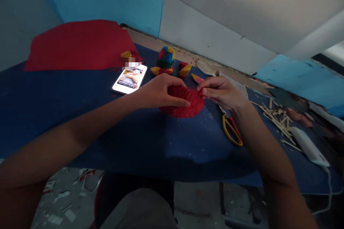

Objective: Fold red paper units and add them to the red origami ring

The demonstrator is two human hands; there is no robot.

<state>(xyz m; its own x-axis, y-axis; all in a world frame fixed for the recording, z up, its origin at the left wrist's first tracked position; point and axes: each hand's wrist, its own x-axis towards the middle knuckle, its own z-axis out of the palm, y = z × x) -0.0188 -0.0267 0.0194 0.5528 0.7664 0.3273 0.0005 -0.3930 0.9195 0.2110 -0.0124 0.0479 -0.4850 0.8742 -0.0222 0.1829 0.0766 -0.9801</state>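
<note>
A round red piece built of many small folded paper bits [185,105] rests on the blue table in front of me. My left hand [163,93] grips its left side, thumb across the near rim and fingers behind it. At the right rim, my right hand [221,91] pinches a small red paper piece [201,92] against or just beside the round one; whether the two are joined is hard to see. Scissors [231,130] with yellow and red handles lie under my right wrist, their blades partly hidden.
A lit phone [130,78] lies left of my left hand, near a large red sheet [80,44]. Multicoloured folded-paper figures [166,57] stand behind the hands. Thin pale sticks [279,118] and a white power strip [309,146] with a cord lie to the right. Paper scraps litter the floor.
</note>
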